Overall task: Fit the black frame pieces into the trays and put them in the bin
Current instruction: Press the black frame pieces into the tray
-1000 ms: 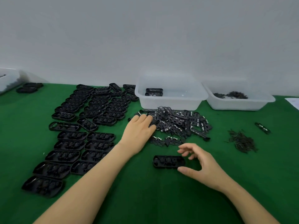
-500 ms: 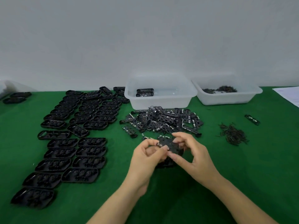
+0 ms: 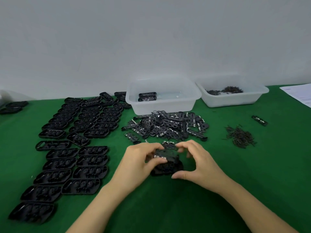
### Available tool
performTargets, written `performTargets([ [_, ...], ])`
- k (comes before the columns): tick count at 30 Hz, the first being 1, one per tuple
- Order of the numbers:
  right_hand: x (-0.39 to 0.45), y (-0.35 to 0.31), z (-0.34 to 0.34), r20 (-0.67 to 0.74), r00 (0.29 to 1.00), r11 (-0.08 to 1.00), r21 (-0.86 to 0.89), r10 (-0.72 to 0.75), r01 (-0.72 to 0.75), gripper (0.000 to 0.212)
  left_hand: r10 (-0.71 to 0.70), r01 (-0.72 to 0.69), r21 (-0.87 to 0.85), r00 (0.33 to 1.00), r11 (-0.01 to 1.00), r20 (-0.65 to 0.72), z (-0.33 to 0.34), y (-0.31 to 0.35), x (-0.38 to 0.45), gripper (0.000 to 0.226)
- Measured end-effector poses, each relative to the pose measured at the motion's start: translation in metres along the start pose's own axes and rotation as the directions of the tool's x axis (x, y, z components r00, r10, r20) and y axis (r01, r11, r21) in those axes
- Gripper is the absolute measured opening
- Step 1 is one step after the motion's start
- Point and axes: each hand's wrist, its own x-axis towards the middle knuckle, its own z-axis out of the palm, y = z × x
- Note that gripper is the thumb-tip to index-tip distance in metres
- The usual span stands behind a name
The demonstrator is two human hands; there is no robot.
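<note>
In the middle of the green table a black tray (image 3: 165,169) rests on the cloth with a black frame piece (image 3: 165,153) lying tilted on top of it. My left hand (image 3: 139,162) pinches the left end of the frame piece between thumb and fingers. My right hand (image 3: 196,158) curls round the right end of the tray, thumb at its near edge and fingers on the frame piece's far edge. Behind my hands lies a heap of loose frame pieces (image 3: 168,125). The clear bin (image 3: 162,105) behind the heap holds two fitted trays (image 3: 147,96).
Several empty black trays (image 3: 74,145) lie in rows on the left. A second clear bin (image 3: 235,98) at the back right holds small dark parts. A pile of small pins (image 3: 240,137), one stray frame piece (image 3: 259,120) and a paper sheet (image 3: 299,95) lie at the right.
My left hand came back from the heap with a frame piece and met my right hand at the tray. Both hands now hold the frame piece lower, on top of the tray.
</note>
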Motion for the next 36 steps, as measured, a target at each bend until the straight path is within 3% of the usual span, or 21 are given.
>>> performTargets([
  [3, 0.0, 0.011, 0.001, 0.117, 0.992, 0.975, -0.223, 0.043, -0.016, 0.067, 0.012, -0.015, 0.062, 0.999, 0.998, 0.048, -0.006, -0.008, 0.002, 0.028],
  [8, 0.001, 0.012, 0.006, 0.065, 0.997, 0.986, -0.168, 0.03, -0.019, 0.04, 0.056, -0.077, 0.118, 0.984, 0.99, 0.171, 0.001, -0.009, 0.01, 0.026],
  [18, 0.001, 0.008, 0.009, 0.033, 0.997, 0.985, -0.16, 0.064, -0.058, 0.037, -0.006, -0.061, 0.173, 0.932, 0.983, 0.363, 0.003, 0.001, 0.033, 0.028],
  [23, 0.0, 0.008, 0.012, 0.019, 0.997, 0.977, -0.2, 0.079, -0.073, 0.036, -0.049, 0.007, 0.156, 0.962, 0.988, 0.267, 0.007, -0.008, 0.009, 0.028],
  [30, 0.0, 0.008, 0.011, 0.037, 0.998, 0.978, -0.201, 0.054, -0.046, 0.031, -0.159, 0.162, -0.028, 0.982, 0.986, 0.102, 0.017, -0.015, -0.007, 0.028],
  [33, 0.0, 0.009, 0.01, 0.04, 0.998, 0.979, -0.197, 0.049, -0.04, 0.03, -0.152, 0.156, -0.047, 0.986, 0.987, 0.067, 0.018, -0.016, -0.011, 0.033],
  [36, 0.0, 0.009, 0.01, 0.04, 0.998, 0.982, -0.187, 0.045, -0.037, 0.03, -0.062, 0.061, 0.101, 0.998, 0.993, 0.003, 0.015, -0.018, -0.019, 0.03],
])
